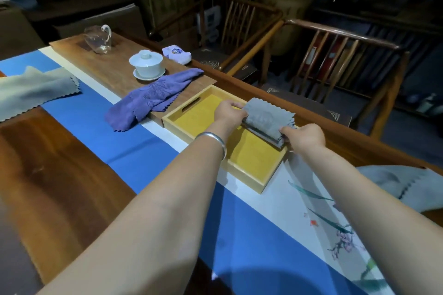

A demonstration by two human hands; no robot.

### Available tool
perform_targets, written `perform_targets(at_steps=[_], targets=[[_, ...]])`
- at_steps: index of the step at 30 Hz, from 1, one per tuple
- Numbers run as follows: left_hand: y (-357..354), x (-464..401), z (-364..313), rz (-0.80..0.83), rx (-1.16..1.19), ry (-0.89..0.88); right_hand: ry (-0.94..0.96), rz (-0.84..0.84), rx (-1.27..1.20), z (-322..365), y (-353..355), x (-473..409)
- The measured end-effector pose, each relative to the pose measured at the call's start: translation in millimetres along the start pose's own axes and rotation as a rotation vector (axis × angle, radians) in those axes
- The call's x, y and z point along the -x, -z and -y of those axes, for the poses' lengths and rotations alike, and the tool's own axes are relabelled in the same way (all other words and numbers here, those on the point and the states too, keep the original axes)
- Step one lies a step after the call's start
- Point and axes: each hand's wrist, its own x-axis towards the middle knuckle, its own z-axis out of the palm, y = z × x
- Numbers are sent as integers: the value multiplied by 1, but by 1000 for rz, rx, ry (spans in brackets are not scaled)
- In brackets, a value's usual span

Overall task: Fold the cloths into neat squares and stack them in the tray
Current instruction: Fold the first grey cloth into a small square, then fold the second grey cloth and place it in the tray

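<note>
Two hands hold one folded grey cloth [268, 118] over the far right part of the yellow-lined wooden tray [249, 158], which sits toward the far edge of the worktop [55, 151]. The left hand [231, 111], a silver bangle [215, 140] on its wrist, has its fingers curled round the cloth's left end; the right hand [305, 136] pinches the near right corner between thumb and fingers. Whether the cloth touches the tray floor I cannot tell. A purple cloth [148, 100] lies crumpled just left of the tray, draped off a wooden board [107, 67]. Another grey cloth [33, 91] lies unfolded at the left edge, and a pale one [402, 184] at the right edge.
</note>
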Motion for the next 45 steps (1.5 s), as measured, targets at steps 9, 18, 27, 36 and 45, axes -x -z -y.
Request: perform_targets(at_steps=[9, 18, 27, 36, 45], targets=[[-7, 4, 12, -13, -194, -48, 29, -42, -41, -22, -4, 6], [7, 12, 5, -2, -328, -149, 183, 48, 118, -31, 31, 26], [-27, 128, -22, 245, -348, -497, 329, -2, 361, -102, 160, 83], [-111, 184, -39, 466, -393, -544, 284, -69, 446, -140, 209, 84], [-172, 186, -37, 504, -525, -544, 339, -99, 626, -160, 209, 56]])
